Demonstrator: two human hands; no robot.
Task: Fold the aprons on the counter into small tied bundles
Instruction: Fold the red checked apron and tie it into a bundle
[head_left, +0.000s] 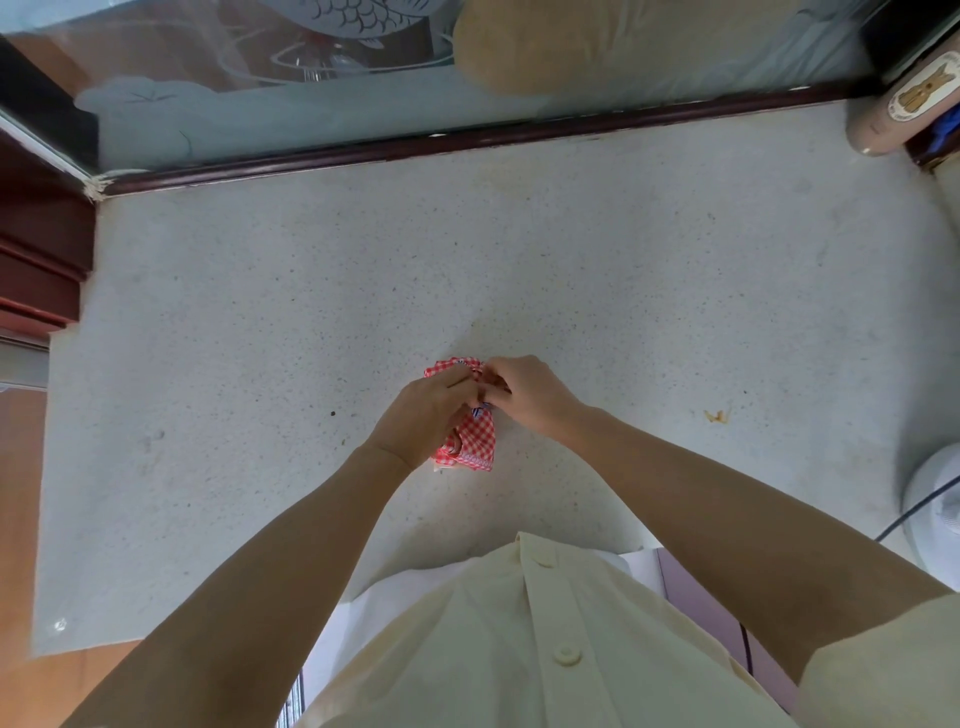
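Both hands meet over the small folded bundle of red-and-white checked apron cloth (475, 441): the left hand (423, 415) closes around its near side, and the right hand (524, 395) pinches what looks like a strap end at the top. I judge the knot is being tied; to do it well, keep the folds pressed while pulling the strap snug. Around the hands the pale speckled stone counter (260, 312) gives wide room, with its dark wooden back edge (467, 143) well beyond them.
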